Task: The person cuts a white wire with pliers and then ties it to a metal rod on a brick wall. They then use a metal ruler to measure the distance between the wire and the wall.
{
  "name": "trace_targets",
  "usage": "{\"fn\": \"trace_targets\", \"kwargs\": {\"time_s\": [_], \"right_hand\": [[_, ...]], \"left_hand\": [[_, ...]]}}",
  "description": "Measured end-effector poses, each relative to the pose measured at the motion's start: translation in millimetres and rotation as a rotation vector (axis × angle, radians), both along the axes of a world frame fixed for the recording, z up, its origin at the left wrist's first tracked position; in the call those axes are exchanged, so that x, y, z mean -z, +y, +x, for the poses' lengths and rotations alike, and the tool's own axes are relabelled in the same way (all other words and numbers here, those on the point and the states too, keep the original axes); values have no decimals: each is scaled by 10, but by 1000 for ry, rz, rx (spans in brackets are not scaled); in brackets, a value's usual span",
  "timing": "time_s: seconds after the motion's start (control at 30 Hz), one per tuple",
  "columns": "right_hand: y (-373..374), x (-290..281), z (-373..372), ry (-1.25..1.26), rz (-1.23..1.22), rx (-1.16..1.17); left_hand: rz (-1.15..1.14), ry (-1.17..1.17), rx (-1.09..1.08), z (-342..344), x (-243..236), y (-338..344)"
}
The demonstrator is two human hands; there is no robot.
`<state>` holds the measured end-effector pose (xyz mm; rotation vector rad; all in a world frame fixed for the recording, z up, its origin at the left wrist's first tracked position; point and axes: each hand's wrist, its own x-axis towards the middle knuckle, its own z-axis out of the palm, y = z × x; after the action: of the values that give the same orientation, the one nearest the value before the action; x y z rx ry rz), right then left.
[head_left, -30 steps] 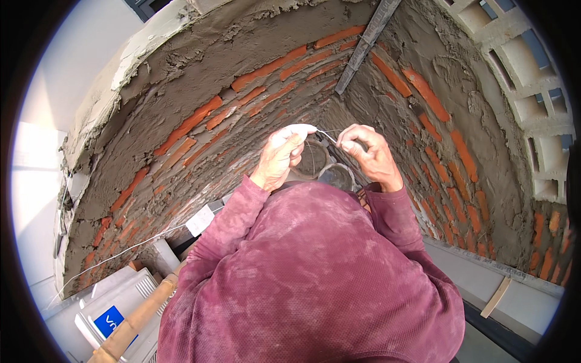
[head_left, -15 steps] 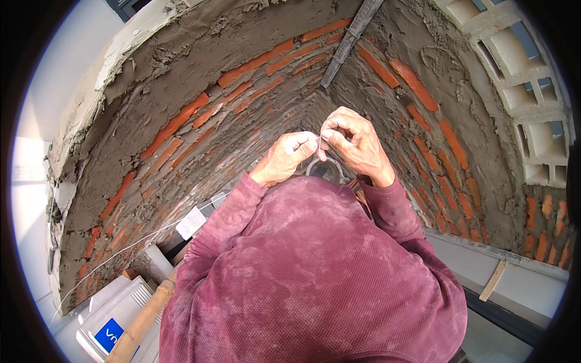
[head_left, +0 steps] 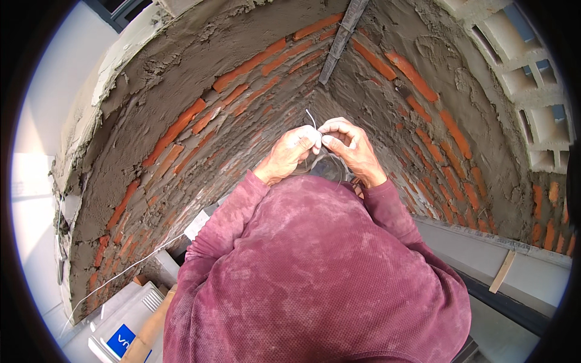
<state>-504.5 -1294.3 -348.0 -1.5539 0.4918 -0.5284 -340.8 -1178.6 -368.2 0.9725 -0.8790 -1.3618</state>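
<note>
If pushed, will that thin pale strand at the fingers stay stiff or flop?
The strand is probably somewhat springy: its free end stands up unsupported above the left hand and right hand. Looking so thin, it's likely very light and might bend easily.

Two brick walls (head_left: 163, 78), partly coated in rough grey mortar, meet at a corner, where a long grey bar (head_left: 342, 42) stands out. Pale hollow blocks (head_left: 549, 126) fill the upper right. At lower left, a tan pole (head_left: 150, 327) crosses a white case (head_left: 134, 307); a wooden strip (head_left: 502, 272) is at lower right.
</note>
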Motion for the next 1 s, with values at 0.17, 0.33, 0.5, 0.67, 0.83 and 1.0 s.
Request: {"fn": "trace_targets", "kwargs": {"time_s": [0.17,0.33,0.5,0.67,0.83,1.0], "right_hand": [[-3,-2,-11,11,-381,28],[22,-108,9,-49,-769,55],[51,-126,26,-16,-606,62],[71,-82,3,62,-324,96],[40,-70,-4,116,-265,70],[110,-59,57,92,-472,219]], "left_hand": [[35,-110,-34,2,-83,-23],[105,-92,21,60,-145,-55],[116,-158,-18,103,-161,-71],[-2,-151,-162,3,-108,-67],[73,-189,-96,49,-63,-68],[208,-9,-7,110,-22,-73]]}}
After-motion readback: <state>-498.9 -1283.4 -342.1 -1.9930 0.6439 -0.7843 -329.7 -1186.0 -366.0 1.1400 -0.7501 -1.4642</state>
